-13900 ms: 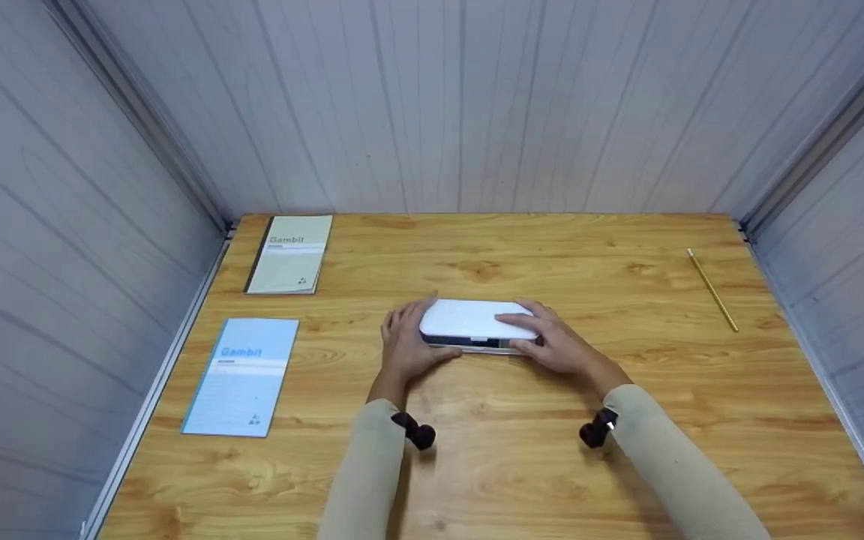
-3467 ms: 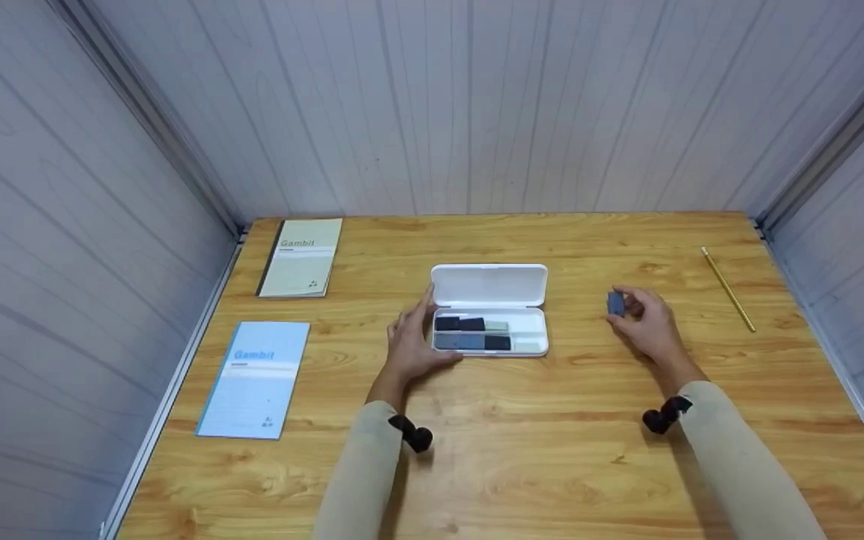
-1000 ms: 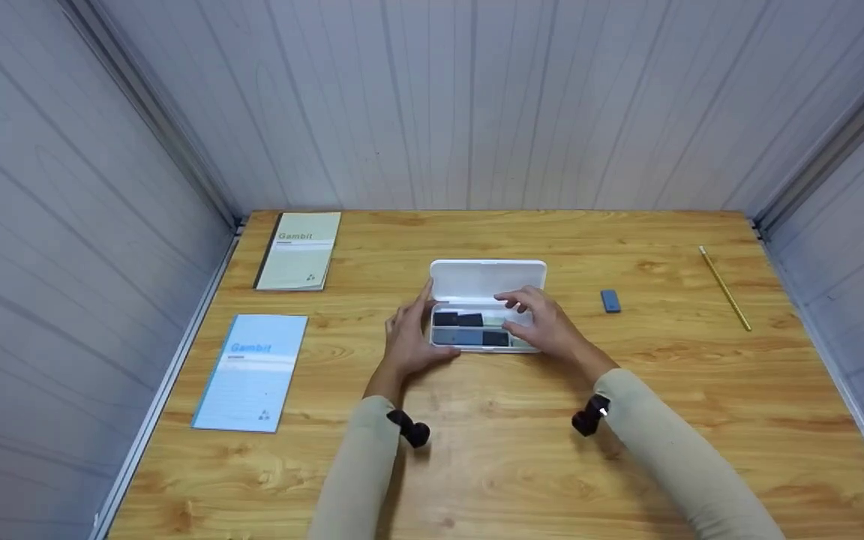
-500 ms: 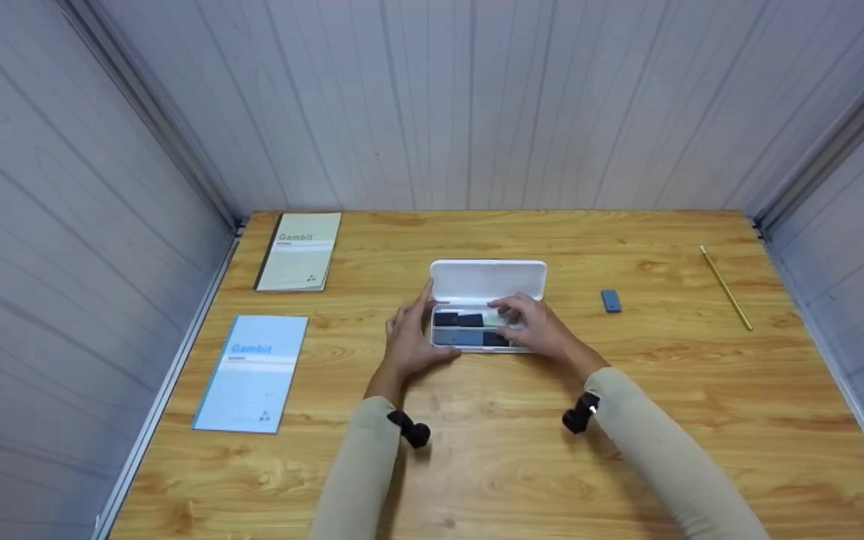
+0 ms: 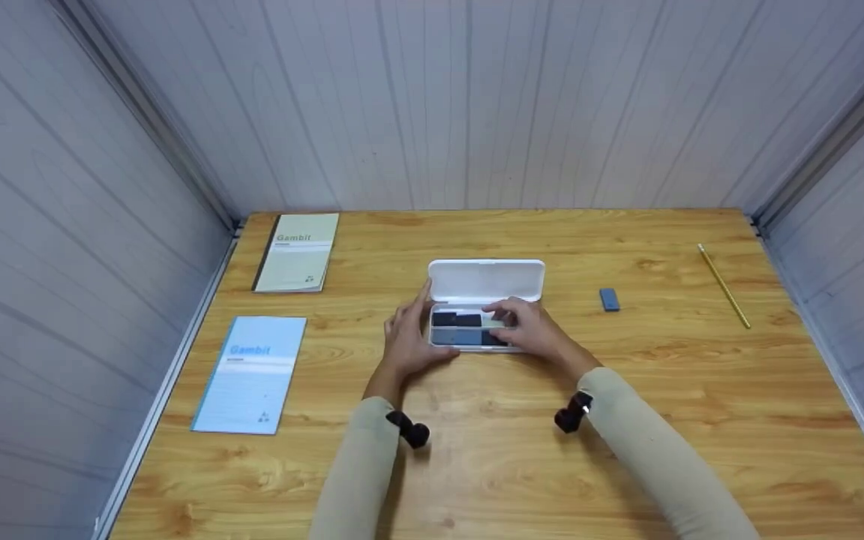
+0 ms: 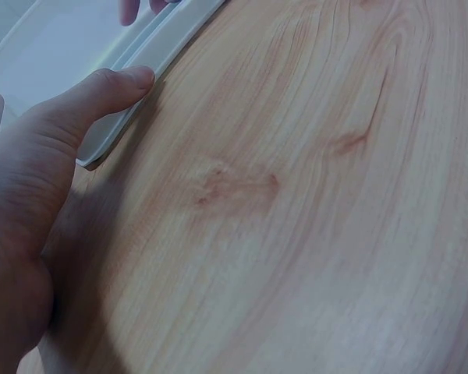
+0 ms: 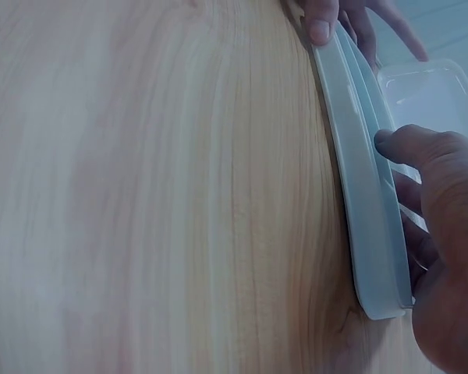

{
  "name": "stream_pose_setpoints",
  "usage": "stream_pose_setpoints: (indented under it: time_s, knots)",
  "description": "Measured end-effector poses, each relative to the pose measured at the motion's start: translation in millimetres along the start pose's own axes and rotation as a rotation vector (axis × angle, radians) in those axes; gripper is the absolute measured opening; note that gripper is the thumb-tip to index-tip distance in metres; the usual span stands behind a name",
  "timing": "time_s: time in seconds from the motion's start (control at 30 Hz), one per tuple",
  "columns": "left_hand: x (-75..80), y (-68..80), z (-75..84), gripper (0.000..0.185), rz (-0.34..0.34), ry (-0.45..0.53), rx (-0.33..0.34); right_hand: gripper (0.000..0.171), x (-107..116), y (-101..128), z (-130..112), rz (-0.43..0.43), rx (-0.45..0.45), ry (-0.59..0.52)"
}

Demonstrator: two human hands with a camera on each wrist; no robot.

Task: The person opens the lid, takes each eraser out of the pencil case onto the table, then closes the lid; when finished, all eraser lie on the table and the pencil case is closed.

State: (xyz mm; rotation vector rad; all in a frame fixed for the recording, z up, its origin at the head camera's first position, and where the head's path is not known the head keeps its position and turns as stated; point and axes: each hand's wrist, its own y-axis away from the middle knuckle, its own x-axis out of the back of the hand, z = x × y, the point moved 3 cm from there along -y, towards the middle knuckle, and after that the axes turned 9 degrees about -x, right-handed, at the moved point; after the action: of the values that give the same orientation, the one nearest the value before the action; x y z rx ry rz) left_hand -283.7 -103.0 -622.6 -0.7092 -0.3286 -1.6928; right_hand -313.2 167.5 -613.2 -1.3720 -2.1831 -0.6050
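A white pencil case (image 5: pixel 486 280) lies with its lid up in the middle of the table. Dark blocks, likely erasers (image 5: pixel 456 320), fill the left part of its two compartments, with a blue-grey one (image 5: pixel 456 337) in front. My left hand (image 5: pixel 405 339) holds the left end of the case, its thumb on the front edge. Inside the right half is my right hand (image 5: pixel 533 328), thumb and fingers curved around a pale green block (image 5: pixel 493 320) in the back compartment. Whether the fingertips pinch it is hidden. A blue eraser (image 5: pixel 609 300) lies right of the case.
A gold pencil (image 5: pixel 724 286) lies at the right of the table. Two notebooks are on the left: a cream one (image 5: pixel 297 259) at the back and a light blue one (image 5: pixel 252 379) nearer. Panel walls (image 5: pixel 439 105) enclose the back and sides.
My right hand set the blue eraser on the table, came back to the case and shifted left over the blocks. Earlier the case was closed. My left hand stayed at its left end.
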Motion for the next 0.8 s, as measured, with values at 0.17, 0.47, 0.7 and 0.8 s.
stream_pose_setpoints:
  time_s: [0.17,0.47,0.7,0.8]
  knots:
    - [-1.1,-0.3,-2.6,0.139,0.01,0.007,0.0,0.042,-6.2,-8.8,13.1,0.0,0.01,0.025]
    - [-0.9,-0.7,-3.1,0.141,0.006,0.009,0.017,0.041,2.3,10.6,-26.2,-0.057,-0.045,0.062]
    - [-0.7,-0.5,-3.3,0.141,0.015,0.006,-0.005,0.038,2.0,10.4,-26.1,-0.063,-0.057,0.066]
    - [-0.5,-0.2,-2.2,0.139,0.014,0.004,-0.014,0.038,2.3,11.4,-27.0,-0.072,-0.067,0.068]
